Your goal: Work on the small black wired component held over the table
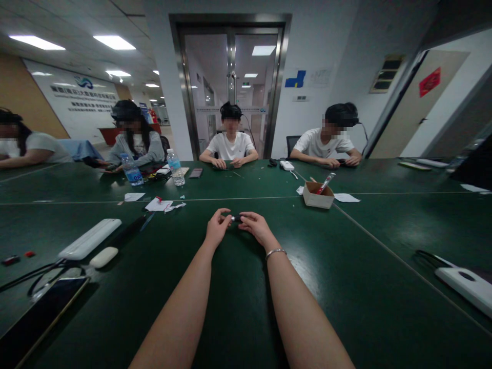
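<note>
- Over green tabletop (238,271), pinches small dark object (237,219) in left hand (218,227) and right hand (257,227).
- Lies crosswise, silvery end leftward.
- Shows blurred lettering on wall sign (77,95), upper left.

Ceiling panels (114,42) light a dim, edge-stretched view.

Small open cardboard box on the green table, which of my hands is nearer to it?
Right. Your right hand is nearer, left of the box and closer to you; your left hand is farther left, beyond the right one.
</note>
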`<state>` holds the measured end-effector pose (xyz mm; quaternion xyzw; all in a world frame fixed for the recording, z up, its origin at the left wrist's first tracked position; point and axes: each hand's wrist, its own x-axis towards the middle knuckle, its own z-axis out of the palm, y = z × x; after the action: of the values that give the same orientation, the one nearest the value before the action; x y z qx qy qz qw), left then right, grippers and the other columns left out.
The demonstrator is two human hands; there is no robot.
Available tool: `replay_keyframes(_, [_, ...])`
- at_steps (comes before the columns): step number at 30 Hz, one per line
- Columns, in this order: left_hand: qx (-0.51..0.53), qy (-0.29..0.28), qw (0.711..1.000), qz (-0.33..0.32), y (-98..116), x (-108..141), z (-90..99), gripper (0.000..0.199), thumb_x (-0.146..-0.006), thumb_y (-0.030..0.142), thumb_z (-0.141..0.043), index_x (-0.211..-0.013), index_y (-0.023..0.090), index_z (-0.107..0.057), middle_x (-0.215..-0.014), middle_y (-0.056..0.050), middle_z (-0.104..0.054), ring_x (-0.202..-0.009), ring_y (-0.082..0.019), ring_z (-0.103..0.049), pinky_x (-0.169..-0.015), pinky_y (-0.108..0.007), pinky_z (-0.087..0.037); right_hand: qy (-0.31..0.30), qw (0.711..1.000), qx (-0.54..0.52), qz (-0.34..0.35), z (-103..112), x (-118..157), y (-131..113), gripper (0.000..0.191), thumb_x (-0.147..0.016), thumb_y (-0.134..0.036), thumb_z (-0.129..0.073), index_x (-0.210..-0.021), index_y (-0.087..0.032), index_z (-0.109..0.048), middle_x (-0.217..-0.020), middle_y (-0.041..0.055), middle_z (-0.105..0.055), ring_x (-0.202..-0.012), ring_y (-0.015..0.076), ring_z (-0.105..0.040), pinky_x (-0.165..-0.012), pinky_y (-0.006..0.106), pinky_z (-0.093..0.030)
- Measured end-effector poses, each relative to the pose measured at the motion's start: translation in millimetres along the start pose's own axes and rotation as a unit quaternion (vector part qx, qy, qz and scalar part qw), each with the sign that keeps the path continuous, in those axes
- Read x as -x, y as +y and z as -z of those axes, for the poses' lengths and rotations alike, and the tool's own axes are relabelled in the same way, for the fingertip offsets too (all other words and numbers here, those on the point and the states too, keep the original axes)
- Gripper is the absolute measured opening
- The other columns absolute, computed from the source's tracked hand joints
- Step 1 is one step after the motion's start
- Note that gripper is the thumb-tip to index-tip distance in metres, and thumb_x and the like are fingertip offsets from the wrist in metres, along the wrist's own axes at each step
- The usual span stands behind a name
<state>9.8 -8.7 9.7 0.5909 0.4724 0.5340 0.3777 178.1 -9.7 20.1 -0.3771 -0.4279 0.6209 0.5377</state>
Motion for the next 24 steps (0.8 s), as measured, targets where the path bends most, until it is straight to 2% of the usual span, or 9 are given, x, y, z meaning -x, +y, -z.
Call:
replay_keyframes(4, [-0.003, -0.015, 1.0, -0.011, -4, -2, -0.9, 0.029, -0.08, 0.044, -0.057, -0.091, 0.018, -0.065, -0.073, -0.002, -0.064, -0.067, -0.014, -0.061, -0.064, -0.025, -0.049, 0.006, 1.0, 0.0, 0.0, 0, -1, 0, 0.021, -0.072, -0.015, -0.072, -0.092, -0.013, -0.066, -0.072, 0.0035, -0.07, -0.057, 0.0123, -0.067, -0.063, 0.026, -0.057])
replay_keyframes(10, [-0.015, -0.028, 0.999, -0.011, -5, -2, 0.2, 0.027, -0.076, 0.035, -0.062, -0.097, 0.017, -0.065, -0.08, -0.004, -0.068, -0.072, -0.015, -0.063, -0.07, -0.028, -0.05, 0.008, 1.0, -0.006, -0.001, 0, -2, 2, 0.02, -0.072, -0.016, -0.072, -0.091, -0.014, -0.065, -0.07, 0.0034, -0.069, -0.057, 0.0126, -0.067, -0.063, 0.026, -0.058])
replay_keyframes(17, [-0.048, -0.018, 0.999, 0.006, -2, -1, 1.8, 0.03, -0.079, 0.04, -0.059, -0.095, 0.017, -0.067, -0.088, -0.007, -0.069, -0.08, -0.018, -0.064, -0.07, -0.029, -0.049, -0.001, 1.0, 0.0, 0.0, 2, -3, 3, 0.024, -0.07, -0.017, -0.075, -0.093, -0.014, -0.065, -0.072, 0.0034, -0.07, -0.058, 0.0126, -0.068, -0.064, 0.026, -0.058])
replay_keyframes(20, [-0.044, -0.02, 0.999, -0.002, 2, 1, 3.0, 0.032, -0.079, 0.041, -0.058, -0.101, 0.019, -0.066, -0.084, -0.005, -0.068, -0.077, -0.017, -0.063, -0.068, -0.028, -0.049, -0.007, 1.0, 0.0, 0.001, 3, -3, 4, 0.025, -0.07, -0.017, -0.075, -0.093, -0.014, -0.066, -0.072, 0.0037, -0.07, -0.059, 0.0127, -0.068, -0.064, 0.026, -0.058])
replay_keyframes(24, [-0.028, -0.037, 0.999, -0.003, 7, 3, 3.5, 0.029, -0.08, 0.042, -0.056, -0.094, 0.019, -0.067, -0.079, -0.004, -0.067, -0.073, -0.015, -0.062, -0.068, -0.028, -0.048, -0.009, 1.0, -0.002, 0.005, 3, -4, 4, 0.024, -0.07, -0.017, -0.074, -0.092, -0.014, -0.066, -0.071, 0.0036, -0.07, -0.058, 0.0126, -0.068, -0.064, 0.026, -0.058])
